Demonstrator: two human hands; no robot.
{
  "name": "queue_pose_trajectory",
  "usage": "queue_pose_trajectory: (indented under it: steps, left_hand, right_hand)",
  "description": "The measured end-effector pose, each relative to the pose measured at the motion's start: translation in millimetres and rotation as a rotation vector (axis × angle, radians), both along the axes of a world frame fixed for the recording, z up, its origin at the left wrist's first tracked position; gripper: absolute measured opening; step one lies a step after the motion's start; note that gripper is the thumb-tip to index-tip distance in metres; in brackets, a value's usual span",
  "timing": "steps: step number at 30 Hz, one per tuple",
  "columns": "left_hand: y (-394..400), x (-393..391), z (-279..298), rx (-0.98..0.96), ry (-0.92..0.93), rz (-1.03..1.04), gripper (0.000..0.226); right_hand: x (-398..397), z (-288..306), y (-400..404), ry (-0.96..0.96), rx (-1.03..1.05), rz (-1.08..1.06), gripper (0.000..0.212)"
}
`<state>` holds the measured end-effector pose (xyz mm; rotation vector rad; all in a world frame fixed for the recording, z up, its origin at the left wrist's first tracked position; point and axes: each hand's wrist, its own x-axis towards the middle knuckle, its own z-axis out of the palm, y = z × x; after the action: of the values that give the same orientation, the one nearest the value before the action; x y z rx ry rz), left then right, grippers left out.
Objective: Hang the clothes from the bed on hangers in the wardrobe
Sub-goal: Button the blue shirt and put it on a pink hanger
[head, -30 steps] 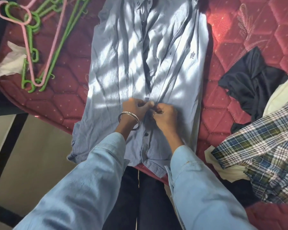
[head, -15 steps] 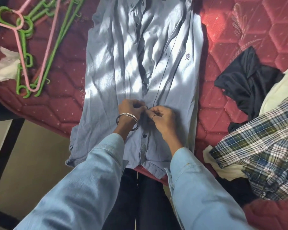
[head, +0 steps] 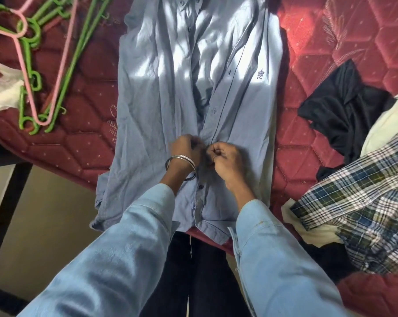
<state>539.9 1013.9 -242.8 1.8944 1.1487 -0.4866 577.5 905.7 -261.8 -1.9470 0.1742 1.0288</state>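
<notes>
A light blue button-up shirt lies flat on the red quilted mattress, its hem hanging over the near edge. My left hand and my right hand meet at the shirt's front placket, about midway down. Each pinches an edge of the placket with curled fingers. The button between them is hidden by my fingers. The placket gapes apart above my hands and is buttoned below them. Green and pink plastic hangers lie in a pile on the mattress at the far left.
A black garment lies to the right of the shirt. A plaid shirt over a cream cloth is heaped at the right edge. White crumpled paper sits by the hangers. Bare floor shows at lower left.
My hands stay at the same spot on the placket, with small finger movements. The view has shifted slightly, so the shirt and hangers sit a little further left.
</notes>
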Motion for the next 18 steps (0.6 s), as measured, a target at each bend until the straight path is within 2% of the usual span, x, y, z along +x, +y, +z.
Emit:
queue_pose_trajectory:
  steps: [3, 6, 8, 12, 14, 18]
  left_hand:
    - [-3, -5, -1, 0.107, 0.006, -0.183, 0.025]
    - [5, -14, -5, 0.137, -0.04, -0.173, 0.026]
    - [15, -14, -4, 0.191, -0.096, -0.125, 0.023]
    - [31, 8, 8, 0.241, -0.27, -0.009, 0.014]
    - [36, 25, 10, 0.231, -0.25, 0.062, 0.017]
    - [43, 53, 3, 0.237, -0.055, 0.08, 0.029]
  right_hand:
    - [1, 0, 2, -0.018, -0.06, 0.153, 0.033]
    - [8, -2, 1, -0.008, -0.121, 0.238, 0.025]
    - [17, 1, 3, -0.135, -0.141, 0.219, 0.018]
    - [40, 27, 22, -0.496, -0.123, 0.033, 0.01]
    - [45, 31, 39, -0.604, -0.165, 0.089, 0.012]
    - [48, 17, 64, -0.608, -0.388, 0.234, 0.029]
